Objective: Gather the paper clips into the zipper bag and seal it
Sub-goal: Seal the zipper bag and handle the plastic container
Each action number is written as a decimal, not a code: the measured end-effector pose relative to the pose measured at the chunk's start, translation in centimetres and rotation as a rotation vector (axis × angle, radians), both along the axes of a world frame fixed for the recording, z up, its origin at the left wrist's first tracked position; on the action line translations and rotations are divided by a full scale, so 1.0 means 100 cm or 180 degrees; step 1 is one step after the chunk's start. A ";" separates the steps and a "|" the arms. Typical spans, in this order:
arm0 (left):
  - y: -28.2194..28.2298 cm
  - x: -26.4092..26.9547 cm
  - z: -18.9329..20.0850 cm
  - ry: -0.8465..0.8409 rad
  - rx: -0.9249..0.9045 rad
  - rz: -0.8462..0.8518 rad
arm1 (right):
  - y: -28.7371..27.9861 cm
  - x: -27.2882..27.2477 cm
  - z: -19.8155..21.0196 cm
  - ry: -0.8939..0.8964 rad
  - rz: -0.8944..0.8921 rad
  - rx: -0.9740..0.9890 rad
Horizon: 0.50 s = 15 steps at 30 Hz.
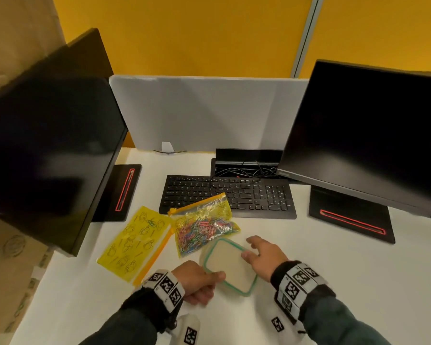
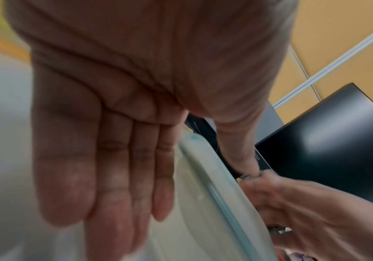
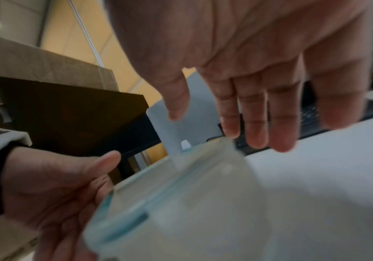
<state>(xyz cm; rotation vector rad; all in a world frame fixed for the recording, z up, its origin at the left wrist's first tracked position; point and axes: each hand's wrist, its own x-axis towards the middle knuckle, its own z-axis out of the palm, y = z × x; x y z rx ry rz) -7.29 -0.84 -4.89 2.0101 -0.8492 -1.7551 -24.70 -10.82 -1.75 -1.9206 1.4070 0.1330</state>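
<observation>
A clear zipper bag (image 1: pixel 204 226) full of coloured paper clips lies on the white table (image 1: pixel 334 282) in front of the keyboard, its orange zip strip at the far side. A flat yellow zipper bag (image 1: pixel 135 244) lies to its left, with a clip or two at its top; I cannot tell whether they are inside. My left hand (image 1: pixel 209 282) holds an empty clear container with a green rim (image 1: pixel 230 266), thumb on the rim, fingers underneath. My right hand (image 1: pixel 251 247) is open at the container's right edge, fingers straight (image 3: pixel 257 123) above the container (image 3: pixel 192 203).
A black keyboard (image 1: pixel 229 195) lies behind the bags. Dark monitors stand at left (image 1: pixel 47 145) and right (image 1: pixel 371 133), their stands on the table. A grey divider (image 1: pixel 204 113) closes the back. The table's left edge runs beside the yellow bag.
</observation>
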 end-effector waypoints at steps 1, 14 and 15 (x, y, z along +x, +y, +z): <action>0.000 -0.003 -0.004 0.0036 -0.0230 0.0149 | -0.001 0.007 -0.006 -0.0013 0.0030 0.0206; 0.013 0.000 -0.016 0.0020 -0.1022 0.1079 | 0.021 -0.003 -0.032 -0.1235 -0.1310 0.2435; 0.012 0.000 -0.016 -0.0101 -0.1017 0.1055 | 0.021 -0.002 -0.029 -0.1152 -0.1300 0.2177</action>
